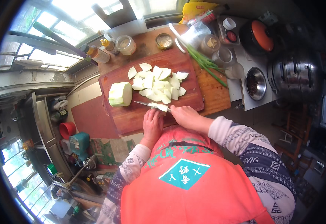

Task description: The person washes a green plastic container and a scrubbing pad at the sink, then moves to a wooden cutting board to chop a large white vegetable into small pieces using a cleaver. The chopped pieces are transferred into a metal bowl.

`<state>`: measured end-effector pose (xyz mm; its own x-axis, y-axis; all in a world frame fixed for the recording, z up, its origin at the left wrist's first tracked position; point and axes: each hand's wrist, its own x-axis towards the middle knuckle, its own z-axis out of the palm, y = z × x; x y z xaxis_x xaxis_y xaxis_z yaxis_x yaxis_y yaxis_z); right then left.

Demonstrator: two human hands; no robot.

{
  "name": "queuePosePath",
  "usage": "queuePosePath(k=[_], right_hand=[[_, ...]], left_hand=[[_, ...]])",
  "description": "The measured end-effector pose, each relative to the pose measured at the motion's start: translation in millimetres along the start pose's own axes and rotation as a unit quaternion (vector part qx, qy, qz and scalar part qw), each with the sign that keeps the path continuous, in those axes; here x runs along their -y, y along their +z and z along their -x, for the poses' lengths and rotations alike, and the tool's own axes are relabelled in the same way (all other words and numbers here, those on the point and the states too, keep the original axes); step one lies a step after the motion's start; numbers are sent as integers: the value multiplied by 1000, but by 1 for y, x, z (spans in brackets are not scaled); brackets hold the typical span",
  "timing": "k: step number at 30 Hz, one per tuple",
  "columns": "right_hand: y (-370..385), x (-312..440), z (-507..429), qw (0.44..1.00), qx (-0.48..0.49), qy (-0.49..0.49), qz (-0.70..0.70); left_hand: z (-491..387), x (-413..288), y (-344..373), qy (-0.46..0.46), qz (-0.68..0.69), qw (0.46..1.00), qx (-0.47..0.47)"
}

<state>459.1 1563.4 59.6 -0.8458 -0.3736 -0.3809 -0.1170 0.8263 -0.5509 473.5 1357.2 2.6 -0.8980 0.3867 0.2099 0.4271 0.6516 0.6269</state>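
Note:
My right hand [186, 116] grips the handle of a kitchen knife [142, 103], whose blade points left over the near part of a reddish wooden cutting board [118, 120]. Pale slices lie along the blade. My left hand [153, 124] is close beside the blade, at the board's near edge; whether its fingers hold a piece under the knife is hidden. Beyond the knife, a pile of pale green-white vegetable pieces [158, 85] covers the middle of the board. A larger peeled chunk of the same vegetable [120, 94], perhaps a gourd, rests at the left.
Long green onions [199, 57] lie right of the board. Glass jars [126, 44], sauce bottles [95, 53] and an opened can [164, 41] stand behind it. Farther right are a steel bowl [255, 84], a pot with an orange lid [262, 35] and a large steel steamer [297, 75].

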Motion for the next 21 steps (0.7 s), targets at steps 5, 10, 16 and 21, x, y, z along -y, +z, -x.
queuePosePath(k=[5,10,16,21], right_hand=[[27,-33,-39,998,-17,-10,-63],[13,-47,-43,994,-50,-19,-90],[-13,-4,-1,998,-44,-3,-55],[-36,19,35,1000,3,4,-15]], left_hand=[[4,-1,1,-22,13,1000,-6],[6,-6,6,-65,4,997,-37],[7,-5,10,-64,3,997,-35],[12,4,12,-26,-14,1000,-9]])
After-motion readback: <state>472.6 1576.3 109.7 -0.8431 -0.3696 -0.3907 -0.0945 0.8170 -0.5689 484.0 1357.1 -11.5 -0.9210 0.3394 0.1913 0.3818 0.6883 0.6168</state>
